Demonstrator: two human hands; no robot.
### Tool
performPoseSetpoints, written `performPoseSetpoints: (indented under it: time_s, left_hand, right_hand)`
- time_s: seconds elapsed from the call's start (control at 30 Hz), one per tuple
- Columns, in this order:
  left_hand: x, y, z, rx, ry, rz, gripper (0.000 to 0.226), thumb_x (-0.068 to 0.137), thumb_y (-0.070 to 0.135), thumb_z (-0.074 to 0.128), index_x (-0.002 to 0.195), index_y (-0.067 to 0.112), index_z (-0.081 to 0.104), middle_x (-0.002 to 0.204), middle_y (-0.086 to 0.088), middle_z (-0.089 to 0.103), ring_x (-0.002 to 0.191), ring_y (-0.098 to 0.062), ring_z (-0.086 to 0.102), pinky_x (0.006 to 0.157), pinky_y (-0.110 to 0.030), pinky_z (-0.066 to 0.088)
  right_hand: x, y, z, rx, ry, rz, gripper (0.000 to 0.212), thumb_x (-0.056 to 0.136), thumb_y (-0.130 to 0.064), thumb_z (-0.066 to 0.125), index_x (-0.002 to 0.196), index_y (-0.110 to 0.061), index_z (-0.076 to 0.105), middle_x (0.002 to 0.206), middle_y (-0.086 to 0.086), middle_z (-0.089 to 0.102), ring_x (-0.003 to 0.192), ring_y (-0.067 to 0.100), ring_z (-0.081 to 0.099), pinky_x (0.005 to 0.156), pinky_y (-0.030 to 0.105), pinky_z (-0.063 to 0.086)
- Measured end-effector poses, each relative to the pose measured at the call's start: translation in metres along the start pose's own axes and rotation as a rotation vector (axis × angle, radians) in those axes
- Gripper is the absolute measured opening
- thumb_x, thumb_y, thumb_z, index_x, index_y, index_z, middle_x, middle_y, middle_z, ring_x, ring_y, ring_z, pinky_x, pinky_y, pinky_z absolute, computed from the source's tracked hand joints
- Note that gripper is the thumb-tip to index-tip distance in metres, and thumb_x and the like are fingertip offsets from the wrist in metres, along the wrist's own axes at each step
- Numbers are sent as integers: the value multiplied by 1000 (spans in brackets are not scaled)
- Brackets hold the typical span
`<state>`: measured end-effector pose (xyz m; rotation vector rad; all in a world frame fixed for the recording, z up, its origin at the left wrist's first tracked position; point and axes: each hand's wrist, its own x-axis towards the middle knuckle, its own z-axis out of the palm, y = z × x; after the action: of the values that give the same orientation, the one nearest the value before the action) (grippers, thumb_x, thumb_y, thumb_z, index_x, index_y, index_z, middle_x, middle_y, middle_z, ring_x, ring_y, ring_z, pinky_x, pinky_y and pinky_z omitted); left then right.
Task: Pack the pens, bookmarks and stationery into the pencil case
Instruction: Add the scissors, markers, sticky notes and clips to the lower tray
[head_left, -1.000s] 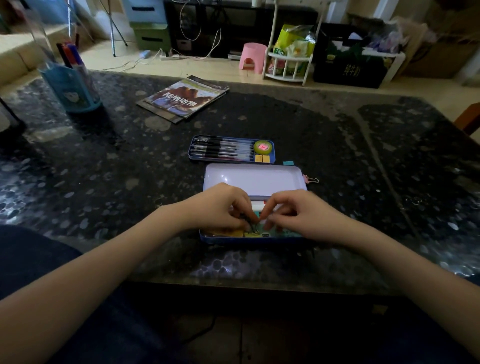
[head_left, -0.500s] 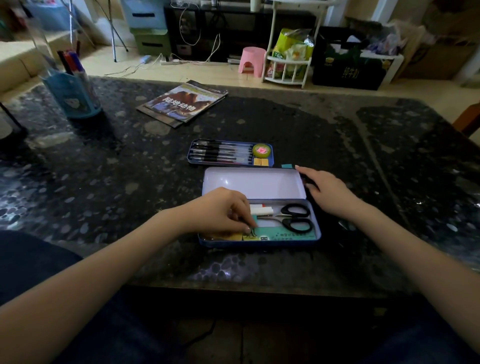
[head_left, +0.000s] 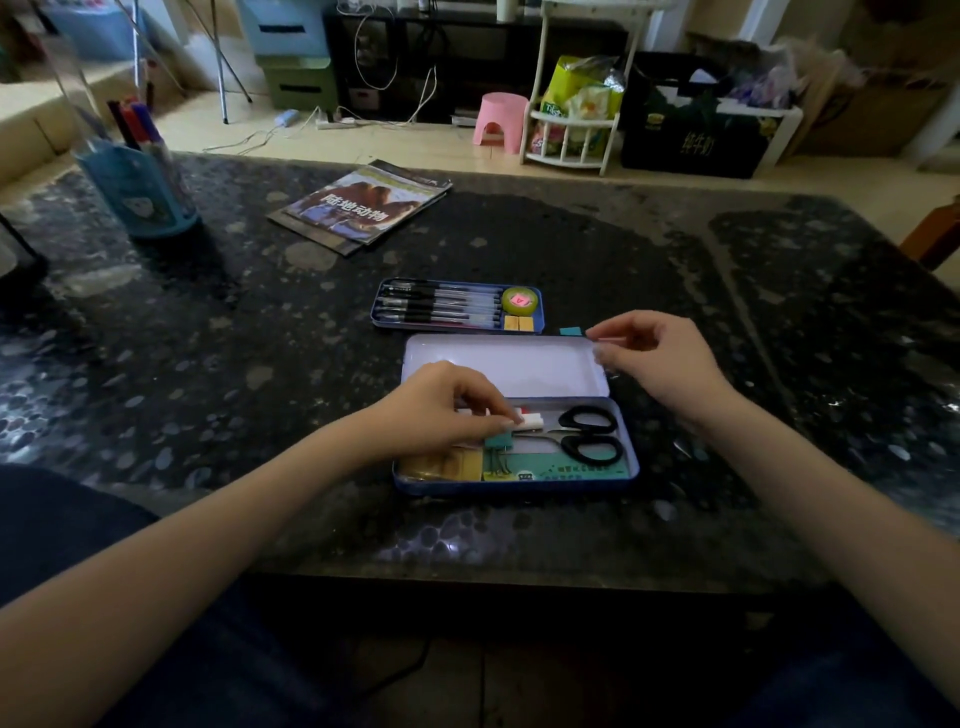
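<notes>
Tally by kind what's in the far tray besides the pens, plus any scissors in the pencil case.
Scissors: 1
Round green item: 1
Small yellow squares: 2
Total: 4

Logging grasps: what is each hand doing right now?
Left hand: fingers pinch a small white piece inside the pencil case.
Right hand: fingers pinch something small and pink; unclear what.
</notes>
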<state>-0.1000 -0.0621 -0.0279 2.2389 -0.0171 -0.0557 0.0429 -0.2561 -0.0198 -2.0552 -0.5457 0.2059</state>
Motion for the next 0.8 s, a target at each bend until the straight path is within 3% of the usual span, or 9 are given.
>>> performPoseSetpoints:
  time_s: [0.07, 0.2, 0.37, 0.47, 0.67, 0.8]
  left_hand:
    - [0, 4, 2, -116, 55, -10, 17, 83, 16, 68, 99, 18, 72, 94, 6, 71, 88, -8, 65, 80, -20, 53]
    - [-2, 14, 7, -476, 45, -141, 26, 82, 10, 67, 107, 13, 62, 99, -7, 71, 90, -14, 68, 76, -26, 58]
    - [-6, 20, 18, -598, 58, -139, 20, 79, -2, 68, 96, 0, 59, 85, -17, 72, 76, -17, 71, 68, -23, 58]
    - [-5, 18, 12, -567, 123, -168, 9, 79, 3, 70, 85, 3, 63, 77, -13, 73, 71, -16, 71, 66, -22, 58]
    - [-5, 18, 7, -376, 111, -159, 6, 80, 15, 70, 82, 9, 69, 70, -1, 73, 66, -8, 69, 60, -16, 54]
    - [-4, 13, 6, -191, 210, -111, 5, 81, 16, 71, 80, 11, 68, 65, 4, 68, 57, 0, 63, 53, -9, 46]
  right_hand:
    - [-15, -16, 5, 242, -98, 51, 14, 80, -8, 71, 89, -19, 69, 86, 1, 70, 77, 7, 64, 66, 16, 53]
    - [-34, -28, 19, 403, -240, 140, 13, 79, -9, 72, 89, -16, 68, 75, -5, 67, 67, 3, 61, 63, 18, 50]
    - [-44, -30, 30, 567, -356, 135, 14, 73, -6, 71, 83, -13, 65, 68, -2, 66, 64, 12, 64, 62, 21, 53]
    - [-43, -33, 26, 542, -335, 126, 11, 79, -2, 68, 87, -9, 66, 75, 4, 67, 66, 13, 67, 62, 20, 54]
    - [-39, -26, 20, 292, -278, 81, 15, 78, -9, 74, 92, -15, 74, 80, 8, 72, 71, 16, 68, 72, 26, 57]
    - [-39, -25, 22, 25, -312, 17, 18, 74, -14, 78, 91, -17, 73, 79, 2, 73, 69, 7, 69, 66, 15, 54]
